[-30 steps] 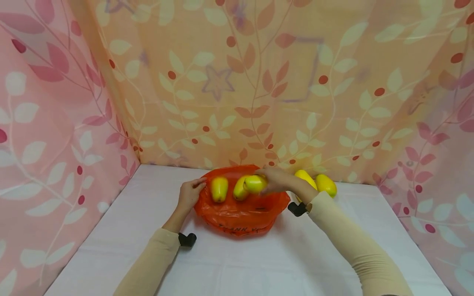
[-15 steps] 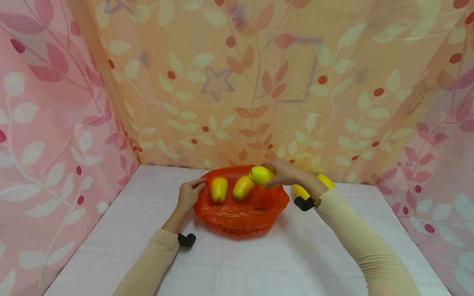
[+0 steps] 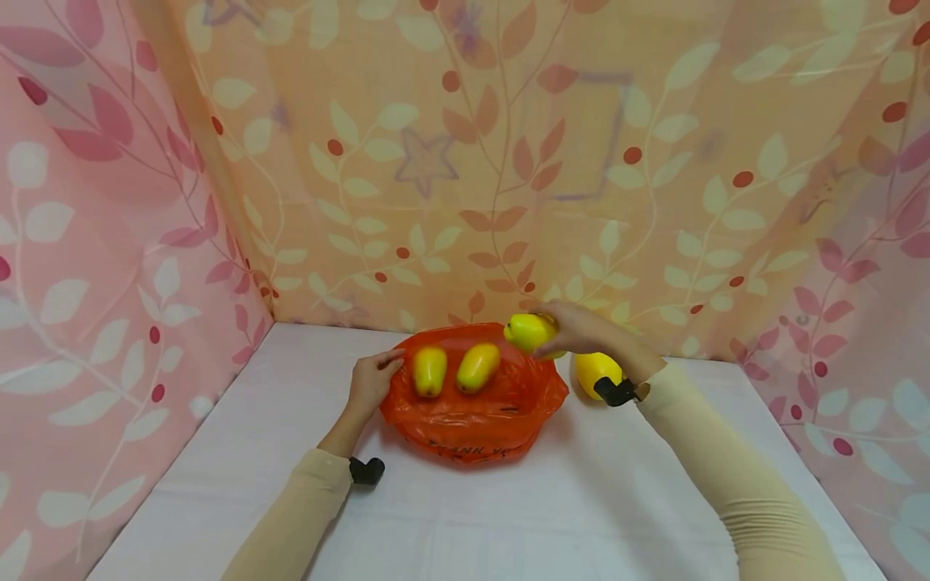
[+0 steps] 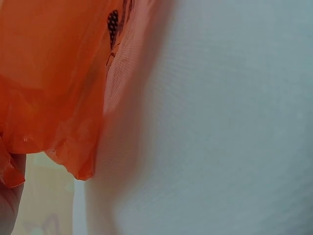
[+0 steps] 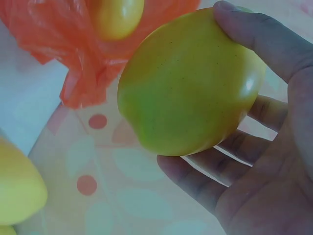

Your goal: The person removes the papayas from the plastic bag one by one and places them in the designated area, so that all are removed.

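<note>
A red plastic bag with black lettering lies on the white table, its mouth spread wide. Two yellow-green mangoes, a left mango and a right mango, rest in it. My left hand pinches the bag's left rim; only a sliver of this hand shows in the left wrist view. Above the bag's right back edge, my right hand grips another mango, thumb on one side and fingers on the other. Right of the bag, partly behind my right wrist, sits one more yellow mango.
Part of a further yellow fruit shows at the lower left corner of the right wrist view. A floral curtain hangs behind the table, with pink floral curtains at the sides.
My right hand has moved right and slightly back with the mango in its grip, from over the middle of the bag to its right back edge. My left hand and the bag stay put.
</note>
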`<action>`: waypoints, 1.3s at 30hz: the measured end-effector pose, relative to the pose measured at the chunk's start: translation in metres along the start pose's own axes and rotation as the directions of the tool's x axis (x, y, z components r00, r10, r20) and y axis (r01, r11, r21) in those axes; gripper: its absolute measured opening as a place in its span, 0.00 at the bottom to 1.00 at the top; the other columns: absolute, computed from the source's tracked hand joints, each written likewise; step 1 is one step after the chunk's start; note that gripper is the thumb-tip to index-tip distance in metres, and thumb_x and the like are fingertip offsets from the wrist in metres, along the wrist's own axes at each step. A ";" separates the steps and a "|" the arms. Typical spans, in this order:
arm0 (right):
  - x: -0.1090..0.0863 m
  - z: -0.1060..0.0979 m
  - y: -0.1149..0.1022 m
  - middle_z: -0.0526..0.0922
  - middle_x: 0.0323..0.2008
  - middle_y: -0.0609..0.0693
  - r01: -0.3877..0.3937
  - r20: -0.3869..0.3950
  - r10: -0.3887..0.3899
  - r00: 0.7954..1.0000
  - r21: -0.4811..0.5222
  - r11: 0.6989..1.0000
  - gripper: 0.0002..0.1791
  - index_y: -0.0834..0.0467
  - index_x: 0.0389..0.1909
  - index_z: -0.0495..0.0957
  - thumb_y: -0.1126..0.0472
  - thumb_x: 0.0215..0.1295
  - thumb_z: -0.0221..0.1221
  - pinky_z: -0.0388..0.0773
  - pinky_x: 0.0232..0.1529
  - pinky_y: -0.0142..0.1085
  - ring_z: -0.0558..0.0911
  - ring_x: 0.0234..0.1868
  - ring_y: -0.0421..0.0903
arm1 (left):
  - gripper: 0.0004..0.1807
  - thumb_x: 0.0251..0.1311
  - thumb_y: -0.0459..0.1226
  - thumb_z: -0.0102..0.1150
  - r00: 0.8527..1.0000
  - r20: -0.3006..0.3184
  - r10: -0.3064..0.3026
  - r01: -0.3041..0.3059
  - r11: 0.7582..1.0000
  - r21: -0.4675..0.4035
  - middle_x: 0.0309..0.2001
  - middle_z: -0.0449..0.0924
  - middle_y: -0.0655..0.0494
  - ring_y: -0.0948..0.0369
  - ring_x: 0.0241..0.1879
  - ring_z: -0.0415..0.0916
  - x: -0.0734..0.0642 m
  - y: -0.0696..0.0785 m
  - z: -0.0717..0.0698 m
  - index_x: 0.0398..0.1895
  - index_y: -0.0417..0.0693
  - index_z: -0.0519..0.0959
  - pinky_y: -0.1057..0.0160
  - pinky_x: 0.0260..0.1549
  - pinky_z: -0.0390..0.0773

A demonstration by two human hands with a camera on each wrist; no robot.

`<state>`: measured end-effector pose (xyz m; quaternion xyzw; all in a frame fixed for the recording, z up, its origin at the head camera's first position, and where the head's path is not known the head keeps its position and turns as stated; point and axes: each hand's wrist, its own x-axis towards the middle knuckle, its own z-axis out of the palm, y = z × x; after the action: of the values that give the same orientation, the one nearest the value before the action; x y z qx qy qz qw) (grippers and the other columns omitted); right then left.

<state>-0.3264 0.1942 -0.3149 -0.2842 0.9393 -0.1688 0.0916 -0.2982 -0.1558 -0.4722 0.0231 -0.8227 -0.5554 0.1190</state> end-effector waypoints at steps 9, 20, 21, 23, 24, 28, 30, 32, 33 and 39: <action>-0.009 -0.016 0.009 0.79 0.54 0.56 -0.040 -0.038 0.042 0.998 0.050 0.998 0.37 0.58 0.64 0.70 0.53 0.54 0.71 0.79 0.52 0.48 0.77 0.48 0.53 | 0.14 0.64 0.34 0.59 1.000 -0.003 -0.008 0.007 1.000 -0.004 0.53 0.82 0.39 0.45 0.61 0.74 -0.001 0.002 -0.001 0.52 0.39 0.83 0.48 0.62 0.72; -0.020 -0.029 0.022 0.78 0.53 0.59 -0.056 -0.074 0.056 0.996 0.000 0.998 0.36 0.61 0.62 0.70 0.52 0.54 0.71 0.77 0.51 0.49 0.76 0.47 0.54 | 0.14 0.64 0.34 0.60 1.000 -0.008 -0.023 0.023 1.000 -0.001 0.54 0.81 0.40 0.45 0.62 0.73 0.000 0.000 -0.003 0.52 0.39 0.83 0.48 0.64 0.71; -0.020 -0.029 0.024 0.78 0.53 0.59 -0.052 -0.079 0.052 0.995 -0.005 0.999 0.36 0.61 0.62 0.71 0.52 0.54 0.71 0.77 0.51 0.49 0.76 0.47 0.54 | 0.14 0.64 0.34 0.60 1.000 -0.008 -0.024 0.024 1.000 -0.002 0.54 0.81 0.40 0.45 0.62 0.73 0.000 0.000 -0.003 0.52 0.39 0.83 0.48 0.64 0.71; -0.023 -0.031 0.027 0.78 0.52 0.59 -0.053 -0.085 0.052 0.995 -0.010 0.999 0.36 0.62 0.61 0.71 0.52 0.54 0.71 0.77 0.51 0.49 0.76 0.46 0.54 | 0.14 0.64 0.34 0.60 1.000 -0.006 -0.022 0.022 1.000 0.001 0.54 0.82 0.40 0.45 0.62 0.73 0.000 0.000 -0.003 0.52 0.39 0.83 0.48 0.64 0.71; -0.025 -0.032 0.029 0.78 0.53 0.59 -0.062 -0.087 0.060 0.994 -0.016 0.998 0.36 0.62 0.60 0.71 0.52 0.54 0.71 0.76 0.51 0.49 0.76 0.47 0.54 | 0.14 0.64 0.34 0.60 1.000 -0.003 -0.020 0.020 1.000 0.002 0.54 0.82 0.40 0.45 0.62 0.73 -0.001 0.000 -0.003 0.52 0.39 0.83 0.48 0.63 0.71; -0.031 -0.039 0.037 0.78 0.55 0.60 -0.106 -0.089 0.103 0.991 -0.029 0.994 0.37 0.62 0.62 0.70 0.50 0.55 0.70 0.76 0.52 0.51 0.76 0.48 0.55 | 0.15 0.64 0.34 0.60 1.000 -0.001 -0.014 0.014 1.000 -0.001 0.54 0.82 0.40 0.46 0.62 0.74 -0.001 0.003 -0.003 0.52 0.40 0.83 0.48 0.63 0.71; -0.034 -0.042 0.040 0.78 0.55 0.60 -0.128 -0.088 0.125 0.988 -0.035 0.991 0.37 0.62 0.62 0.69 0.49 0.55 0.70 0.76 0.53 0.51 0.76 0.48 0.55 | 0.14 0.64 0.34 0.60 1.000 -0.006 -0.009 0.009 1.000 -0.001 0.53 0.82 0.40 0.46 0.61 0.74 -0.001 0.004 -0.003 0.51 0.40 0.83 0.48 0.63 0.72; -0.037 -0.045 0.042 0.77 0.55 0.62 -0.143 -0.090 0.139 0.986 -0.038 0.989 0.39 0.63 0.63 0.68 0.47 0.56 0.69 0.76 0.54 0.53 0.76 0.49 0.56 | 0.14 0.64 0.34 0.60 1.000 -0.010 -0.007 0.007 1.000 0.000 0.53 0.82 0.40 0.46 0.61 0.74 -0.001 0.004 -0.003 0.51 0.39 0.83 0.48 0.63 0.71; -0.038 -0.046 0.044 0.77 0.55 0.62 -0.152 -0.090 0.148 0.985 -0.037 0.988 0.40 0.64 0.64 0.68 0.46 0.56 0.69 0.76 0.54 0.53 0.76 0.49 0.57 | 0.14 0.64 0.34 0.60 1.000 -0.010 -0.009 0.009 1.000 -0.004 0.53 0.82 0.40 0.46 0.61 0.74 -0.001 0.004 -0.003 0.51 0.39 0.83 0.48 0.63 0.71; -0.046 -0.051 0.053 0.76 0.57 0.64 -0.207 -0.096 0.203 0.974 -0.026 0.978 0.43 0.65 0.66 0.66 0.44 0.56 0.68 0.77 0.54 0.54 0.76 0.49 0.57 | 0.15 0.64 0.34 0.59 1.000 -0.003 -0.021 0.021 1.000 -0.010 0.54 0.82 0.40 0.46 0.61 0.74 -0.002 0.002 -0.002 0.52 0.39 0.83 0.49 0.62 0.72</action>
<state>-0.3287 0.2753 -0.2842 -0.1792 0.9698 -0.1544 0.0595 -0.2954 -0.1562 -0.4700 0.0319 -0.8195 -0.5605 0.1148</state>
